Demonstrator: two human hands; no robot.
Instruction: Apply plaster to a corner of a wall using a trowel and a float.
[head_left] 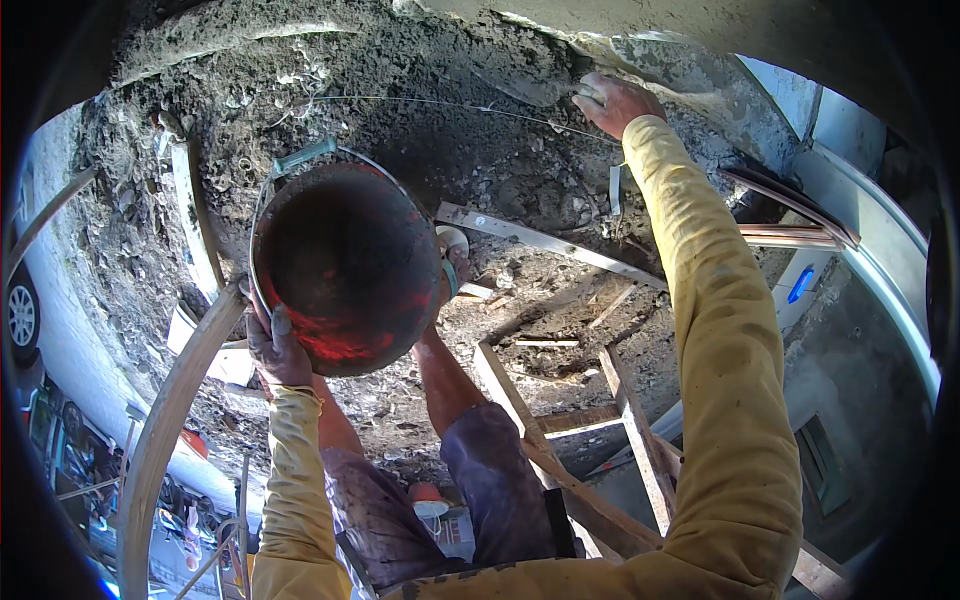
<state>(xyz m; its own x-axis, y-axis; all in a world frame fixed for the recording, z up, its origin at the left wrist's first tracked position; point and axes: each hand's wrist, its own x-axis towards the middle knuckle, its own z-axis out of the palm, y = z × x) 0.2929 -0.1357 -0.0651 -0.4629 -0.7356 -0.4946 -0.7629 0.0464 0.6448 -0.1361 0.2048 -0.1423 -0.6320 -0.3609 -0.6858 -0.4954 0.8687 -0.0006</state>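
A round bucket (345, 268), dark with red showing inside, is tipped so its hollow inside faces me. Its wire handle carries a teal grip (306, 157) at the upper rim. My left hand (279, 348) is closed on the bucket's lower left edge. Far out at the upper right, my right hand (620, 104) has its fingers curled in near the rough, dirt-covered surface (450, 140). Whatever lies in those fingers, if anything, I cannot make out. A thin string (430, 100) runs across that surface toward the right wrist.
A long curved-looking wooden pole (175, 430) rises on the left. Timber pieces (640, 440) form a frame at the lower right. A flat wooden strip (550, 243) lies right of the bucket. Far below left are a car wheel (22, 315) and an orange object (195, 443).
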